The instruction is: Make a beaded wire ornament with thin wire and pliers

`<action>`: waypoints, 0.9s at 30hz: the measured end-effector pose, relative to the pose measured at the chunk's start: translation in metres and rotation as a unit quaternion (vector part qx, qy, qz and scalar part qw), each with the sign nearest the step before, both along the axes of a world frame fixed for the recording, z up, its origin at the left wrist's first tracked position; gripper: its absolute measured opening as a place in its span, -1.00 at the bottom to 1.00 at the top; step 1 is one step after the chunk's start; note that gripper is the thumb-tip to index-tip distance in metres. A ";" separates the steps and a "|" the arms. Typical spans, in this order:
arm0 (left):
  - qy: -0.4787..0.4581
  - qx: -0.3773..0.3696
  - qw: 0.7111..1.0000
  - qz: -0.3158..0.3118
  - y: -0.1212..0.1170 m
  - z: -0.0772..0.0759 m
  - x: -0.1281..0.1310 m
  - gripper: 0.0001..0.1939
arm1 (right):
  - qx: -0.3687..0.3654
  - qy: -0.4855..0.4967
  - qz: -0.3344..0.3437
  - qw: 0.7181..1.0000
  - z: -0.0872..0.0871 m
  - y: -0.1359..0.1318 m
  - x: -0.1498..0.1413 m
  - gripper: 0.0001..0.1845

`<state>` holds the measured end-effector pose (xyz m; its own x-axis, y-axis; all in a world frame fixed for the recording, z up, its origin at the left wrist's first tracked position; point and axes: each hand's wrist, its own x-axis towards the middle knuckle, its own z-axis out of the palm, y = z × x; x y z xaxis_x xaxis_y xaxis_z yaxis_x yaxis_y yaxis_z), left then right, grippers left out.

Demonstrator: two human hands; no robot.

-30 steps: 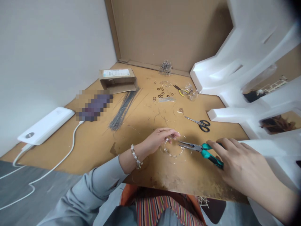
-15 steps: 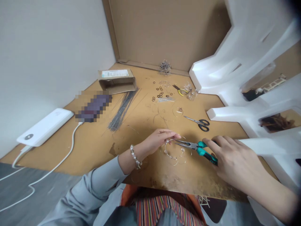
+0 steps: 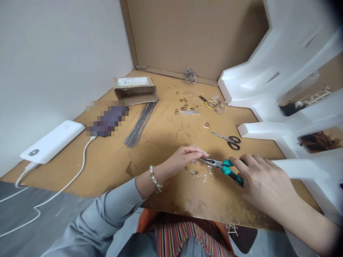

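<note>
Over the front of the tan table, my left hand [image 3: 189, 156] pinches a piece of thin wirework with clear beads [image 3: 198, 175], which hangs below the fingertips in a loose curve with short wire ends. My right hand [image 3: 264, 182] is wrapped round the teal-and-black handles of long-nose pliers [image 3: 218, 164]. The plier tips reach the wire right at my left fingertips; whether the jaws are closed on it is partly hidden by the fingers. Black-handled scissors [image 3: 229, 140] lie just beyond the pliers.
A bundle of grey wires [image 3: 141, 123] lies left of centre, before an open cardboard box [image 3: 135, 90]. Small dark rings [image 3: 184, 106], yellow-handled cutters [image 3: 206, 102] and wire tangles [image 3: 190, 75] lie farther back. A white power bank [image 3: 53, 141] sits left; white foam [image 3: 257, 130] borders the right.
The pliers have shifted slightly left, their tips now up against my left fingertips. The beaded wirework has turned and hangs in a different shape. The view has shifted a little.
</note>
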<state>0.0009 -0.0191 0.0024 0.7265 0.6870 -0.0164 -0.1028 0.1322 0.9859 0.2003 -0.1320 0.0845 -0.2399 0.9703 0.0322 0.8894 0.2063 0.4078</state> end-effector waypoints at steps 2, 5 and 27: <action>-0.009 0.002 1.000 -0.008 0.001 -0.001 0.000 -0.76 | 0.004 0.000 -0.001 1.000 -0.001 -0.001 -0.001 -0.65; -0.011 0.007 1.000 -0.018 0.002 -0.003 0.000 -0.73 | 0.010 -0.003 0.002 1.000 -0.003 -0.002 -0.001 -0.63; -0.001 -0.008 1.000 0.004 0.002 -0.001 0.001 -0.74 | 0.031 -0.010 0.000 0.999 -0.007 -0.004 -0.001 -0.61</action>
<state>0.0024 -0.0173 0.0012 0.7208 0.6927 -0.0247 -0.1068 0.1462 0.9835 0.1989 -0.1356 0.0774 -0.2416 0.9663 0.0883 0.8810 0.1803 0.4374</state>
